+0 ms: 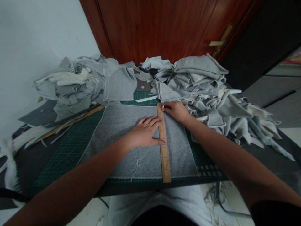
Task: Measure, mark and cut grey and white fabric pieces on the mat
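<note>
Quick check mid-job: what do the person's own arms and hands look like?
Both the left hand and the right hand are ungloved, with no ring or watch visible. The forearms are bare; a black sleeve shows on the right arm only.

Reaches forward with both bare forearms (110, 153), angling them inward from either side. Lays the left hand (145, 131) palm down with fingers (151, 121) spread and thumb (159, 142) held apart. Curls the right hand (177, 110) slightly farther forward, bringing thumb and forefinger close together.
</note>
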